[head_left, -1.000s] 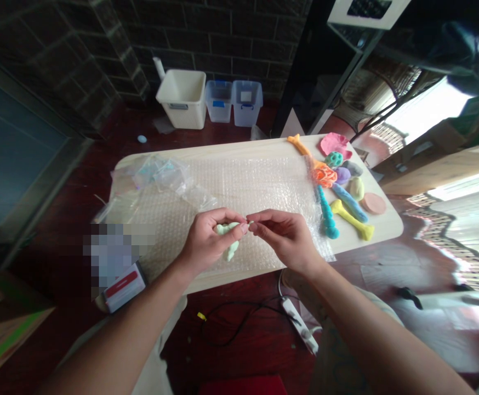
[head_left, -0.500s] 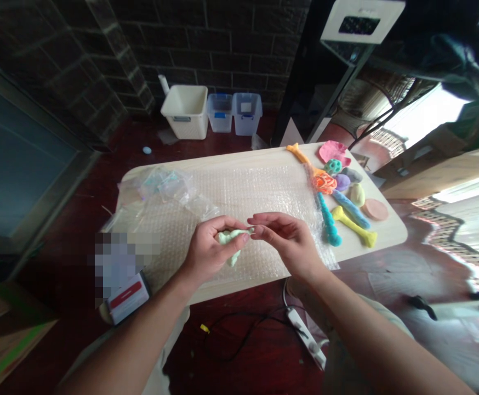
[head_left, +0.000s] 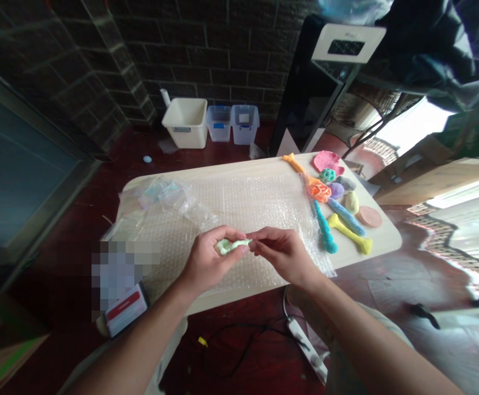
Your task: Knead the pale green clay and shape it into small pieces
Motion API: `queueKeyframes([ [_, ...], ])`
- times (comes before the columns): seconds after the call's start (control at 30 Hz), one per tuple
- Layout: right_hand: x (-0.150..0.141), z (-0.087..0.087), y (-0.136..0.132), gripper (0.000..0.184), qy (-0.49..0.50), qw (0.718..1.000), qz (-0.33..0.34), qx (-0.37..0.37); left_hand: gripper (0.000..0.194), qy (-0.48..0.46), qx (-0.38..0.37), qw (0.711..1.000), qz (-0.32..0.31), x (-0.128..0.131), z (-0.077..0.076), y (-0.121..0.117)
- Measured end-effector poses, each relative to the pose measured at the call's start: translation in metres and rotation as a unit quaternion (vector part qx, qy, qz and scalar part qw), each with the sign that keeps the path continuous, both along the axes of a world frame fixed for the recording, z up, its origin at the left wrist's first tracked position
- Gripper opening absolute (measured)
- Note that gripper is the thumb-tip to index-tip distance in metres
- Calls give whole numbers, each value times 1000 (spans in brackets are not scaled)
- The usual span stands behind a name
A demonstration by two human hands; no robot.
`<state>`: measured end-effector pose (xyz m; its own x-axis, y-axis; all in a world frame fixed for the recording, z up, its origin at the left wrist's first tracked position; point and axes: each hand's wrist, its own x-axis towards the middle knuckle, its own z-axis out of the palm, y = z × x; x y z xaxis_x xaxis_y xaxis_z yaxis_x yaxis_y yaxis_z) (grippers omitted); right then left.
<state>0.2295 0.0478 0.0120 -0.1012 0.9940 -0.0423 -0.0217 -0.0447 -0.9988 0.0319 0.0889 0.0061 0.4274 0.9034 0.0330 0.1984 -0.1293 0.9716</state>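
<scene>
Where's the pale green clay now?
Just below centre in the head view, the clay is in the left hand, its thin end at the right hand, above the bubble wrap.

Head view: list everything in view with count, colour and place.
Table: 1, pale wood, centre
Bubble wrap: 1, transparent, on table
Soft piece: 1, pale green, held above bubble wrap
Shaped pieces: about 11, mixed colours, table's right end
Plastic bags: several, transparent, table's left end
Storage bins: 3, cream and bluish, floor beyond table
Tall unit: 1, black, behind table
Power strip: 1, white, floor, near side
Printed box: 1, white and red, lower left
Cardboard boxes: at least 2, brown, both sides
Left hand: 1, bare, grip on soft piece
Right hand: 1, bare, at soft piece's tip
</scene>
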Motion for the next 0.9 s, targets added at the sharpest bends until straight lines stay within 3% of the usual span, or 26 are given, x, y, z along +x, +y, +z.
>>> queueKeyframes([
  [0.3,1,-8,1,17,-16,998,-3,66,26,-25,-74,997,-30,-1,2,1],
  [0.9,-1,-5,1,27,43,999,14,-28,19,-96,-124,986,-57,-2,11,-1],
])
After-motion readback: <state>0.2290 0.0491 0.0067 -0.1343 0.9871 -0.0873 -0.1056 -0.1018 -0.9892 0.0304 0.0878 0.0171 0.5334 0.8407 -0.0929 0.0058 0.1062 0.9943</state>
